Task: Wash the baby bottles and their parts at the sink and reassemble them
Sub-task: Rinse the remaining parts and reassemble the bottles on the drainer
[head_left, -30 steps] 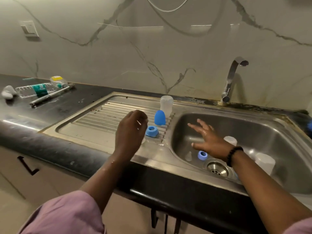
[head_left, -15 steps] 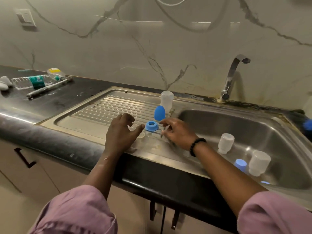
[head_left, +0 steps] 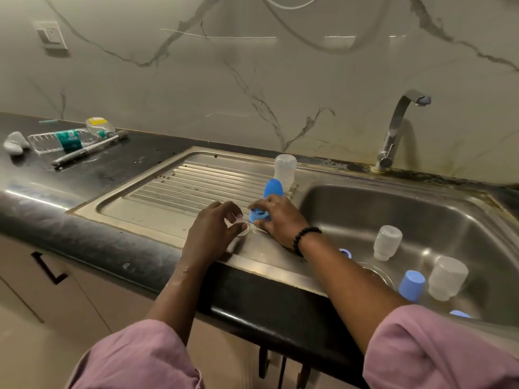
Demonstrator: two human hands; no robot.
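Note:
On the steel drainboard (head_left: 168, 192) my left hand (head_left: 213, 228) pinches a small clear teat (head_left: 239, 220) between thumb and fingers. Right beside it my right hand (head_left: 278, 217) grips a blue screw ring (head_left: 259, 215). Behind my hands stand a blue cap (head_left: 273, 188) and an upturned clear bottle (head_left: 285, 168). In the sink basin (head_left: 351, 209) stand two upturned clear bottles (head_left: 387, 242) (head_left: 446, 277), a blue cap (head_left: 411, 284), a blue ring (head_left: 345, 251) near the drain and another blue part (head_left: 459, 314) at the front wall.
The tap (head_left: 398, 124) rises behind the basin. On the dark counter at the left lie a plastic water bottle (head_left: 64, 138), a bottle brush (head_left: 90, 148), a yellow-capped bottle (head_left: 98, 124) and a white lump (head_left: 15, 143).
My right hand left the basin, crossed to the drainboard and took hold of the blue ring. My left hand lowered onto the drainboard and now pinches the clear teat.

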